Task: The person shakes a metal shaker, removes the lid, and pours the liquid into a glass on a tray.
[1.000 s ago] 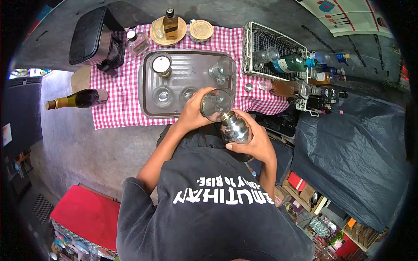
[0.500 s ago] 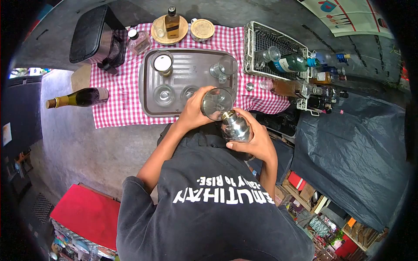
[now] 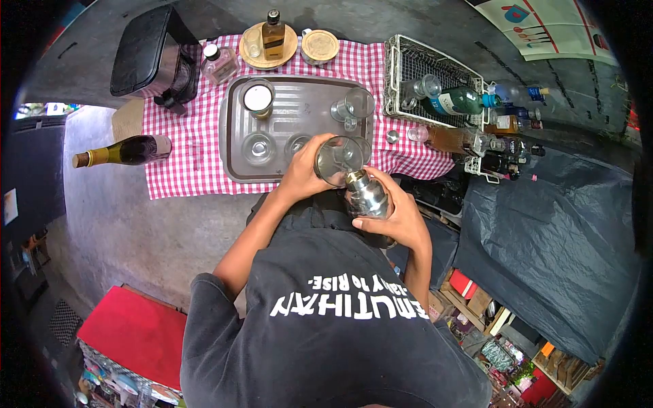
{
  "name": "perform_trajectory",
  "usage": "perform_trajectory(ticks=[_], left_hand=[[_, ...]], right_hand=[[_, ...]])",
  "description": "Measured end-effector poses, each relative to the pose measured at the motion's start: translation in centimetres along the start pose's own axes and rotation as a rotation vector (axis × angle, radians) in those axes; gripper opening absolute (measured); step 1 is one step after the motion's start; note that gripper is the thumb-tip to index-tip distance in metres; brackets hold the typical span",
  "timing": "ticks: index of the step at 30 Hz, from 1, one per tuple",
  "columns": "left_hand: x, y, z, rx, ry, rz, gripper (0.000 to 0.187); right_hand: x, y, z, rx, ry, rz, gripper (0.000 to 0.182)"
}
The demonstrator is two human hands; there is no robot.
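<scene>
We see the left hand wrapped around a clear stemmed glass, tilted so that its open mouth faces the camera. The right hand grips a shiny metal shaker, held tilted with its narrow top touching the rim of the glass. Both things are held in the air, just in front of the person's chest and at the near edge of the table.

Just beyond the left hand lies a brown tray on a red-checked cloth; it carries a candle jar, two small glasses and another stemmed glass lying on its side. Beyond the right hand stands a wire basket holding a green bottle. Farther beyond the tray, a small bottle rests on a wooden coaster. Well to the left of the left hand, a wine bottle lies on its side.
</scene>
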State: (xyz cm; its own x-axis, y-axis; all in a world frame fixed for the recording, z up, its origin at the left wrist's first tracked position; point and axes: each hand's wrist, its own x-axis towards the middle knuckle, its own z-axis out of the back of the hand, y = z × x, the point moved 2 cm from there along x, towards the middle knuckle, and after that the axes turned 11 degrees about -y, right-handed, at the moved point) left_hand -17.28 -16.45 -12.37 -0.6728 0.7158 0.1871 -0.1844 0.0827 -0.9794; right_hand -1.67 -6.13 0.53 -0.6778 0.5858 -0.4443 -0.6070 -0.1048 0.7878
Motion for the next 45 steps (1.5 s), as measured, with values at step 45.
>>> perform_trajectory(ticks=[45], left_hand=[[0.2,0.0,0.2,-0.002,-0.027,-0.018,0.070]], right_hand=[[0.6,0.8,0.1,0.020,0.040,-0.031,0.086]])
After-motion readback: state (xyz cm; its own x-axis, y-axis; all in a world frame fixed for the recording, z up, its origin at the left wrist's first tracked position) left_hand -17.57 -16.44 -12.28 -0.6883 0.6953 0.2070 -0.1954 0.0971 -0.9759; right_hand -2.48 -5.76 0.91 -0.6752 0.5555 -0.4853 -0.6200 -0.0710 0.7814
